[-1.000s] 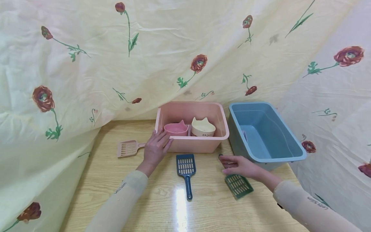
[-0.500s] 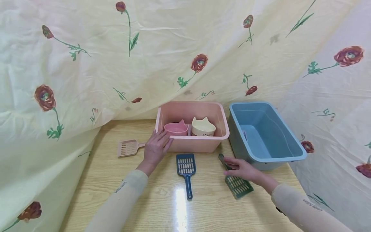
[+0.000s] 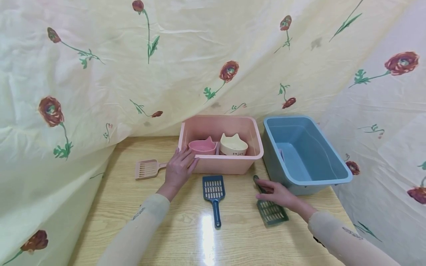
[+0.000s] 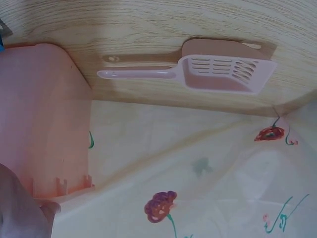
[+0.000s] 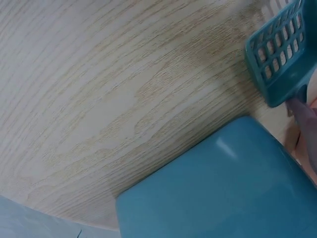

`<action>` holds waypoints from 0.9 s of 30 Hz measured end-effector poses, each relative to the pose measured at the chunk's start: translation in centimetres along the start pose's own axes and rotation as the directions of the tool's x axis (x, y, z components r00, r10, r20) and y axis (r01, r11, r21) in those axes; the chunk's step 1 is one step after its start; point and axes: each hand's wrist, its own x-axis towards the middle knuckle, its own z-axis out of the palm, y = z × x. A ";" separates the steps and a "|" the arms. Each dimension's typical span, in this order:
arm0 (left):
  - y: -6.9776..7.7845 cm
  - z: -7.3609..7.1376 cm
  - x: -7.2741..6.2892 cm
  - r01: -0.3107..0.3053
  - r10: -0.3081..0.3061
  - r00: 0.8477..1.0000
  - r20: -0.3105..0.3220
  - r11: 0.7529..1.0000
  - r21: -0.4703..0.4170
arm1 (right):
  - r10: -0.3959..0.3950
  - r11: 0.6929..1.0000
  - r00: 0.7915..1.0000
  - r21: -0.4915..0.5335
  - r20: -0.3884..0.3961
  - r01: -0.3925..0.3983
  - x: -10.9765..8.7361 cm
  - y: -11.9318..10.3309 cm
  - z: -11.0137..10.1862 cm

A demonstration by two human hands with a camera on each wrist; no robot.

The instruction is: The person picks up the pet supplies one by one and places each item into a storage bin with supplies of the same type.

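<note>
At the near left corner of a pink litter box [image 3: 222,167], my left hand [image 3: 178,170] grips the rim with its fingers over the edge. Inside the box sit a pink cat-eared bowl [image 3: 202,147] and a cream cat-eared bowl [image 3: 234,145]. My right hand [image 3: 277,194] pinches a dark green litter scoop [image 3: 273,213] where the handle joins the slotted pan, the handle pointing toward the boxes. In the right wrist view the scoop's pan [image 5: 277,47] stands tilted, with a finger at its neck. A blue litter scoop [image 3: 214,188] lies between the hands.
A blue litter box [image 3: 301,155] stands right of the pink one, close to my right hand. A pale pink litter scoop [image 3: 147,169] lies left of my left hand on the wooden table [image 3: 159,229]. A flowered cloth [image 3: 179,81] hangs behind and at both sides.
My right hand has come down onto the green scoop, which has since shifted and turned slightly. The left hand keeps its place on the pink box.
</note>
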 end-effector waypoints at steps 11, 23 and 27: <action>-0.2 0.1 0.1 -0.016 0.016 1.000 -0.012 1.000 0.005 | -0.032 0.999 0.996 0.042 0.085 0.029 0.7 -0.1 0.8; -0.1 0.1 0.1 -0.027 0.027 1.000 -0.009 0.999 0.018 | -0.038 0.998 0.989 -0.040 0.146 0.045 2.1 -1.5 1.2; -0.2 -0.1 0.1 -0.013 0.013 1.000 0.002 1.000 0.025 | -0.069 0.990 0.984 -0.106 0.165 0.088 2.7 -1.8 1.0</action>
